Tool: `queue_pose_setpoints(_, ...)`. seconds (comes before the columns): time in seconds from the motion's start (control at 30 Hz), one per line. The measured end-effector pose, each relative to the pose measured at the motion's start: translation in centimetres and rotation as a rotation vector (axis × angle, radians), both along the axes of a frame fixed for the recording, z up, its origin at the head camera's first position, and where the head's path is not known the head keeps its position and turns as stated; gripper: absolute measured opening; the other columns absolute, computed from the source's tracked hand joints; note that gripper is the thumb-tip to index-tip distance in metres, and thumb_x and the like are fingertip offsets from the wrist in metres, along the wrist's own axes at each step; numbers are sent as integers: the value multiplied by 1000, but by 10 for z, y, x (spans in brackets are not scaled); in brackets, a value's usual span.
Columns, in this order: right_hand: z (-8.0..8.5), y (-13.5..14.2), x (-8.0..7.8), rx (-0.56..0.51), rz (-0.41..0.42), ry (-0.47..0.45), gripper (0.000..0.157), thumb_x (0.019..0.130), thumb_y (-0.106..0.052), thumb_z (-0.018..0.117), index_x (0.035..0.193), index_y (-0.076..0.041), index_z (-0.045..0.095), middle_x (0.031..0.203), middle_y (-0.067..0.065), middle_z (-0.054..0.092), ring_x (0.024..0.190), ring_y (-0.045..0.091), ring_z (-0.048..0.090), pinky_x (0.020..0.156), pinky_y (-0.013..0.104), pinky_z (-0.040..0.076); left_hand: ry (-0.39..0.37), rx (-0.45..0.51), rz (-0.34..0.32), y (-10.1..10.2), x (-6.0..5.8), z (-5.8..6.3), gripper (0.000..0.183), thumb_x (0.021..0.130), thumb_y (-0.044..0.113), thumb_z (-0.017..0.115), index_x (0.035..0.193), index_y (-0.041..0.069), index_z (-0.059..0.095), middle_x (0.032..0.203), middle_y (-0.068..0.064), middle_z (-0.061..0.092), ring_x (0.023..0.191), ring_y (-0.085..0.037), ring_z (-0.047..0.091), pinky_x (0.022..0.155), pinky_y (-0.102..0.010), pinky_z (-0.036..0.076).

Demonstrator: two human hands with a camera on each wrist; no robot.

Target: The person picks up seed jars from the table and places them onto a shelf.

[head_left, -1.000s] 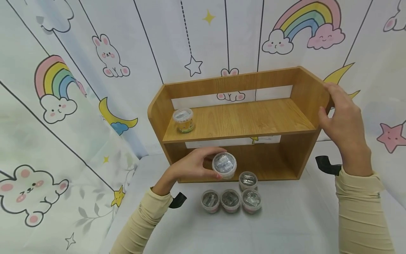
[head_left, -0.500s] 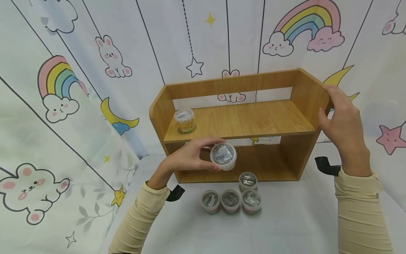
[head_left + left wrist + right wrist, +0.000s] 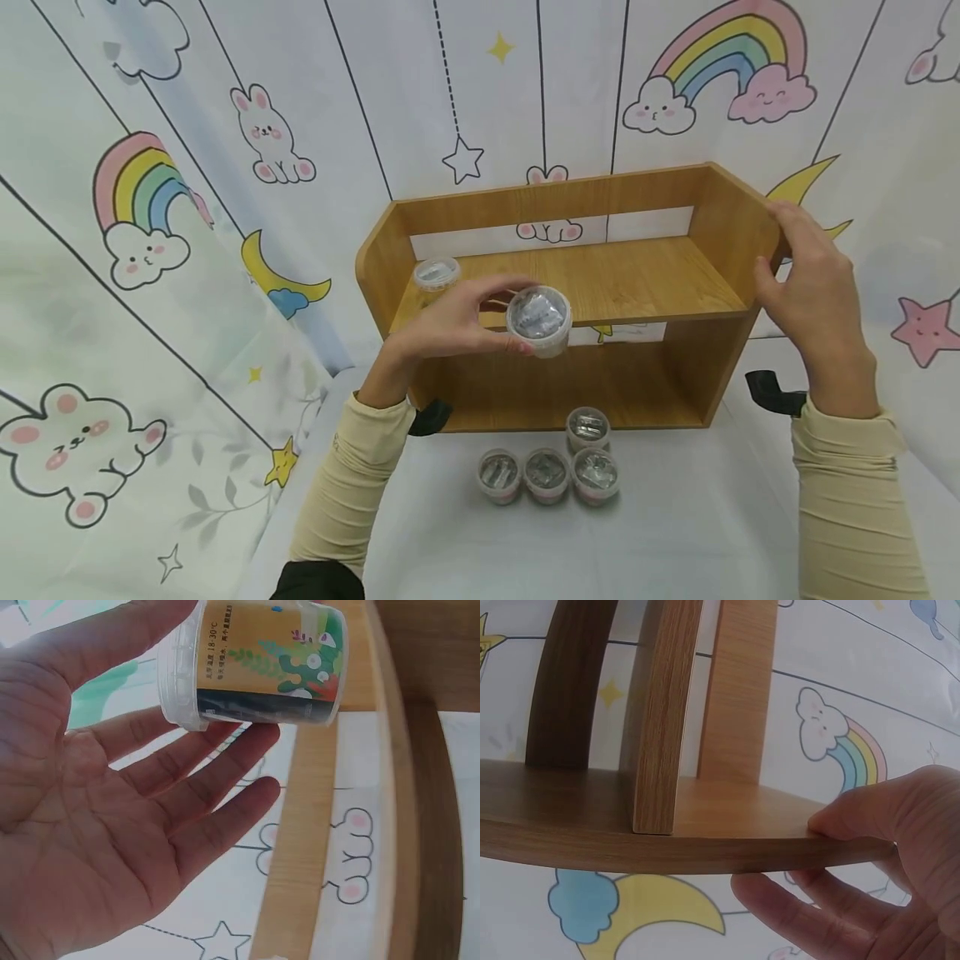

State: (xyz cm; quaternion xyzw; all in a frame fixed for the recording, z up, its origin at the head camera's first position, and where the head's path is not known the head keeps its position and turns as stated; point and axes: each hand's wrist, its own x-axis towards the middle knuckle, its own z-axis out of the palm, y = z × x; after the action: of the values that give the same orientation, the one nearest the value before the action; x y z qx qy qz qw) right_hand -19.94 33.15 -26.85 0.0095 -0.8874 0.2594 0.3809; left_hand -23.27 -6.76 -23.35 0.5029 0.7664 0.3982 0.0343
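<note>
My left hand pinches a small lidded plastic tub between thumb and fingers, in front of the upper board's edge. Close up in the left wrist view, the tub has a yellow label with a plant picture and a translucent lid. My right hand grips the right side panel of a wooden two-tier shelf; in the right wrist view its thumb lies on one face of the panel and its fingers on the other. Another tub stands at the upper board's left end, partly behind my left hand.
Several more lidded tubs stand on the white-covered table before the shelf, one of them close to its lower front edge. Behind the shelf hangs a patterned curtain with rainbows, rabbits and stars.
The left hand has carried its tub upward from in front of the lower compartment to the height of the upper board. The right hand keeps its grip on the side panel.
</note>
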Motion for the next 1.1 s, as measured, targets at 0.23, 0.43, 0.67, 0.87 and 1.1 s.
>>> queue_pose_setpoints(0.23, -1, 1, -1, 2, 4, 5, 65, 93, 1, 58, 153, -15, 37, 154, 9, 39, 125, 44, 49, 102, 57, 39, -2, -30, 76, 8, -14, 18, 71, 78, 19, 85, 139, 5, 52, 126, -3, 61, 113, -17, 57, 99, -33, 46)
queue_pose_setpoints(0.43, 0, 1, -1, 1, 8, 10, 66, 93, 1, 59, 153, -15, 37, 154, 8, 39, 128, 43, 48, 103, 57, 38, -46, -34, 109, 9, -30, 21, 68, 79, 22, 83, 139, 8, 52, 121, 0, 60, 111, -17, 57, 95, -35, 48)
queue_pose_setpoints(0.67, -1, 0, -1, 0, 7, 11, 65, 93, 1, 59, 152, -15, 37, 152, 10, 41, 126, 44, 49, 102, 58, 39, -143, -13, 108, 12, -48, 17, 67, 81, 18, 81, 139, 5, 51, 121, -6, 58, 110, -23, 57, 91, -36, 51)
queue_pose_setpoints(0.87, -1, 0, -1, -1, 13, 22, 65, 93, 1, 59, 152, -14, 38, 151, 11, 42, 125, 45, 49, 102, 58, 39, -157, -63, 171, 16, -65, 20, 68, 81, 22, 81, 140, 6, 51, 121, -5, 58, 109, -25, 56, 89, -34, 51)
queue_pose_setpoints(1.1, -1, 2, 0, -5, 11, 21, 65, 93, 1, 59, 152, -15, 38, 153, 9, 41, 128, 44, 48, 102, 58, 38, -161, -158, 250, 26, -76, 20, 70, 82, 25, 81, 141, 6, 49, 124, -5, 57, 107, -20, 56, 90, -31, 49)
